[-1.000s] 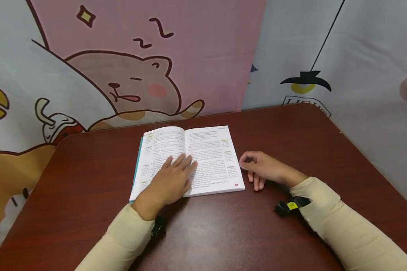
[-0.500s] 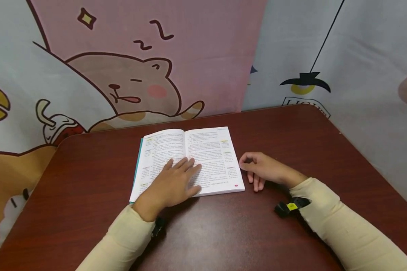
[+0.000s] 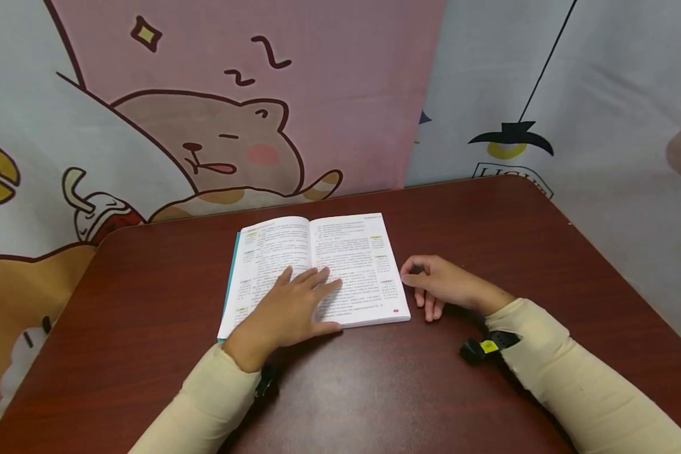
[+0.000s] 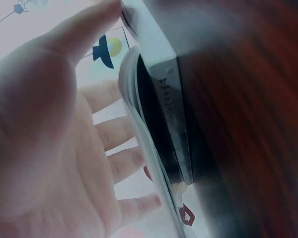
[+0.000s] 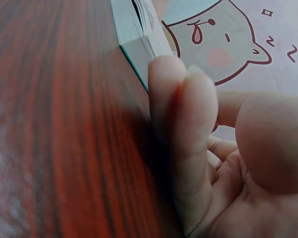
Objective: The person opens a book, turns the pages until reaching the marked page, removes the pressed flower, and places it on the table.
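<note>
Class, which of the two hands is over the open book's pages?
The left hand, spread across the open book; the right hand is loosely curled beside it, off to the right.

Reddish-brown table (image 3: 369, 384), cartoon-printed backdrop (image 3: 357, 101)

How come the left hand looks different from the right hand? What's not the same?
The left hand is over the pages of the open book; the right hand is beside the book's right edge. The left hand's fingers are spread; the right hand's are loosely curled. Both hands come out of cream sleeves.
</note>
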Demonstrator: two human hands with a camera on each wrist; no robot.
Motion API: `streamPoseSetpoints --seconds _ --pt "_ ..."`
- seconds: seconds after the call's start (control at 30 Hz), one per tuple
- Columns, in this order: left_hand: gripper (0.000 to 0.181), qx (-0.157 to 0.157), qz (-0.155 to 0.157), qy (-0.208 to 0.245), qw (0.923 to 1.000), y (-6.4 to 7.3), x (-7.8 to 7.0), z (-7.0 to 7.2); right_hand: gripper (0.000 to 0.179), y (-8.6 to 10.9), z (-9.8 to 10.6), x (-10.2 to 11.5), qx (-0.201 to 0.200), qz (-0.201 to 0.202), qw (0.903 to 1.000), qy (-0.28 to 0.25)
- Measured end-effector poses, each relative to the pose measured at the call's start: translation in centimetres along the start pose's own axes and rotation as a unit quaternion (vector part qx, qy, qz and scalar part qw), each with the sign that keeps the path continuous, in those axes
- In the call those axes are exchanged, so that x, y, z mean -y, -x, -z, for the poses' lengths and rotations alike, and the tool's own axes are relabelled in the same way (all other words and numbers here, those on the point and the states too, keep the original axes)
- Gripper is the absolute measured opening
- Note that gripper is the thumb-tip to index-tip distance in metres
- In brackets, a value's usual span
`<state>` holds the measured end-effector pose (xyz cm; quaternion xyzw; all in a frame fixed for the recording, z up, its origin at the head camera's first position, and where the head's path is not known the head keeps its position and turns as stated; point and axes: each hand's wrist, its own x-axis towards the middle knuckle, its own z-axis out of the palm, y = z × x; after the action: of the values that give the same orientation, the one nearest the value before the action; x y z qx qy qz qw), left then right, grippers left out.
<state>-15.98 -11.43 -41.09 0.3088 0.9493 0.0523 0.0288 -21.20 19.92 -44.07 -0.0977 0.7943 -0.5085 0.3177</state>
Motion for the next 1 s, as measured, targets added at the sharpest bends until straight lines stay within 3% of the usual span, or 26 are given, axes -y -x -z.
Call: streamPoseSetpoints --seconds 0.47,0.7,1.0 --pt "0.068 0.013 0.006 0.009 0.9999 0.02 -0.04 0.08 0.027 -0.05 -0.08 -0.14 0.004 -0.002 1.0 -0.007" --pt "0.059 -0.03 -0.036 0.004 0.9989 0.01 0.06 0.05 0.027 -0.03 -0.12 -0.12 0.002 -0.001 1.0 -0.008" --pt "0.054 -0.048 -0.057 -0.009 0.9972 -0.01 0.15 -0.16 0.027 -0.13 -0.15 -0.19 0.003 -0.002 0.9999 -0.011"
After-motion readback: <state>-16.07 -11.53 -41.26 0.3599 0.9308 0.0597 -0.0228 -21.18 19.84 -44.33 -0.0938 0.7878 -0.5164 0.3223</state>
